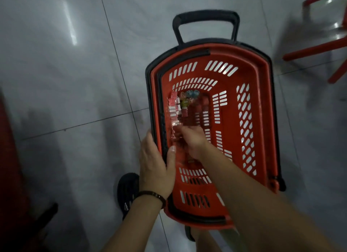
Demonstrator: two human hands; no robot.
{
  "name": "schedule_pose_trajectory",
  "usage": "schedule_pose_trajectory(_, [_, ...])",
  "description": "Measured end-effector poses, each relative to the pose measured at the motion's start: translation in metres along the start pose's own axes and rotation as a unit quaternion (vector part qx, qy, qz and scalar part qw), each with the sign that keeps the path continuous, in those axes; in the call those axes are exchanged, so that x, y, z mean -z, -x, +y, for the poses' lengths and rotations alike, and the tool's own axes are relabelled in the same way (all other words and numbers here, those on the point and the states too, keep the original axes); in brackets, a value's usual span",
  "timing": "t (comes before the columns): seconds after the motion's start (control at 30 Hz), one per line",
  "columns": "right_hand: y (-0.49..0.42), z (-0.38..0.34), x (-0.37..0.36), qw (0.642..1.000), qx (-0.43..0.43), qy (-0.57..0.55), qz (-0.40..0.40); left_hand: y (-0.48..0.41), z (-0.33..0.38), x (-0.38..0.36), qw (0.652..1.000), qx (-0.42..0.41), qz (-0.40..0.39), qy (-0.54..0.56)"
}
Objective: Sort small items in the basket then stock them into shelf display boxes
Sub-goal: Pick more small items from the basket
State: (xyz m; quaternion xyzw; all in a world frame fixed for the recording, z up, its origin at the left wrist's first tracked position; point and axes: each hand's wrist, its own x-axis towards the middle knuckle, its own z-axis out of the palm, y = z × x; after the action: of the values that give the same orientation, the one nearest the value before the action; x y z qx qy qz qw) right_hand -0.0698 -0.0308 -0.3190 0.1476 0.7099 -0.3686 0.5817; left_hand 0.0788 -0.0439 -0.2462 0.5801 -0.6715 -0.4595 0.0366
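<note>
A red slotted plastic basket (261,109) with a black rim and black pull handle stands on the tiled floor. Several small red-and-white packets (173,104) and a few coloured small items (191,95) lie along its left inner side. My left hand (155,163) grips the basket's left rim, thumb inside. My right hand (193,141) reaches down into the basket over the packets, fingers curled around some of them; motion blur hides exactly what it holds.
A red metal frame or stool (323,36) stands at the upper right. A dark red object (11,158) fills the left edge. My black shoe (127,191) is beside the basket. Glossy grey floor tiles surround everything.
</note>
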Motion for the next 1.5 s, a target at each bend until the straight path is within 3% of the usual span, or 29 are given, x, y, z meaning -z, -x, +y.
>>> schedule_pose_trajectory(0.07, [0.042, -0.010, 0.007, 0.999, 0.034, 0.001, -0.024, 0.008, 0.017, 0.013, 0.999, 0.047, 0.005, 0.006])
schedule_pose_trajectory(0.17, [0.119, -0.030, 0.016, 0.992, 0.104, 0.053, -0.039, 0.029, 0.061, 0.047, 0.979, 0.154, 0.044, 0.125])
schedule_pose_trajectory(0.27, [0.219, -0.067, 0.024, 0.972, 0.200, 0.122, -0.015, 0.062, 0.133, 0.103, 0.918, 0.234, 0.000, 0.319])
schedule_pose_trajectory(0.37, [0.313, -0.091, 0.028, 0.941, 0.287, 0.182, -0.009, 0.107, 0.204, 0.157, 0.865, 0.212, -0.086, 0.447])
schedule_pose_trajectory(0.43, [0.371, -0.108, 0.030, 0.909, 0.342, 0.240, 0.001, 0.141, 0.240, 0.190, 0.869, 0.178, -0.094, 0.453])
schedule_pose_trajectory(0.57, [0.471, -0.126, 0.037, 0.855, 0.417, 0.306, -0.023, 0.209, 0.282, 0.242, 0.900, 0.140, -0.035, 0.412])
schedule_pose_trajectory(0.67, [0.538, -0.125, 0.037, 0.821, 0.448, 0.344, -0.087, 0.263, 0.302, 0.277, 0.889, 0.124, 0.032, 0.440])
schedule_pose_trajectory(0.77, [0.605, -0.124, 0.026, 0.786, 0.475, 0.363, -0.155, 0.316, 0.309, 0.320, 0.872, 0.117, 0.067, 0.471])
schedule_pose_trajectory(0.93, [0.690, -0.119, 0.002, 0.764, 0.471, 0.356, -0.260, 0.392, 0.292, 0.383, 0.858, 0.075, 0.088, 0.500])
schedule_pose_trajectory(1.03, [0.731, -0.103, -0.027, 0.764, 0.453, 0.332, -0.317, 0.437, 0.274, 0.423, 0.846, 0.051, 0.119, 0.518])
schedule_pose_trajectory(1.23, [0.800, -0.040, -0.088, 0.779, 0.433, 0.267, -0.366, 0.534, 0.218, 0.491, 0.769, 0.049, 0.152, 0.618])
schedule_pose_trajectory(1.5, [0.880, 0.055, -0.185, 0.760, 0.403, 0.248, -0.446, 0.622, 0.139, 0.571, 0.816, -0.018, 0.246, 0.523])
